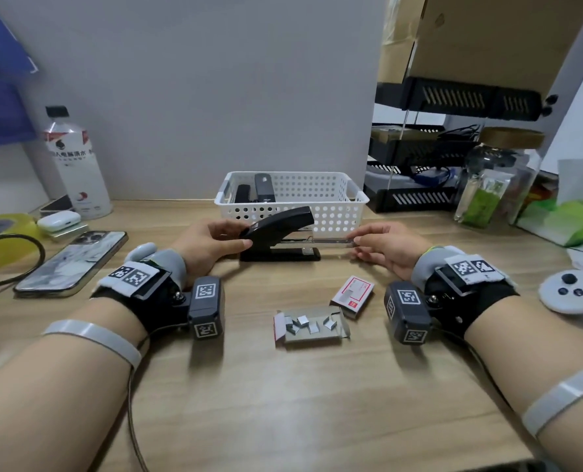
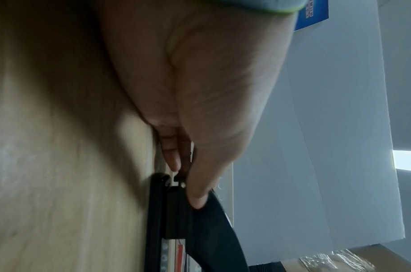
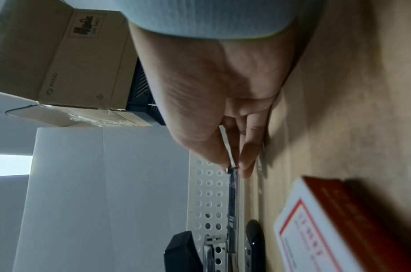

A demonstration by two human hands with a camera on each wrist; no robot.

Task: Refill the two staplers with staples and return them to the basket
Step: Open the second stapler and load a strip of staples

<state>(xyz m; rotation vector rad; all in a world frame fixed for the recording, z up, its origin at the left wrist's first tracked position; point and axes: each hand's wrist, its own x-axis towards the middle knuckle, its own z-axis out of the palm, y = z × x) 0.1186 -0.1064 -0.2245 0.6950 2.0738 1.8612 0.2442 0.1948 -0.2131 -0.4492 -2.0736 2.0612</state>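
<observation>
A black stapler (image 1: 279, 233) stands on the wooden desk in front of the white perforated basket (image 1: 317, 202), its top lifted and its metal staple tray (image 1: 331, 241) slid out to the right. My left hand (image 1: 215, 238) grips the stapler's rear end (image 2: 188, 211) with thumb and fingers. My right hand (image 1: 382, 247) pinches the outer tip of the metal tray (image 3: 232, 184). Two more black staplers (image 1: 256, 190) stand inside the basket. An open box of loose staple strips (image 1: 308, 325) lies near me, with its red-and-white sleeve (image 1: 353, 296) beside it.
At left are a phone (image 1: 72, 262), an earbud case (image 1: 58, 221), a water bottle (image 1: 75, 165) and yellow tape (image 1: 0, 233). At right stand black file trays (image 1: 416, 165), a glass jar (image 1: 497, 178), green packets and a white controller (image 1: 569, 291). A cardboard box (image 1: 480, 39) overhangs.
</observation>
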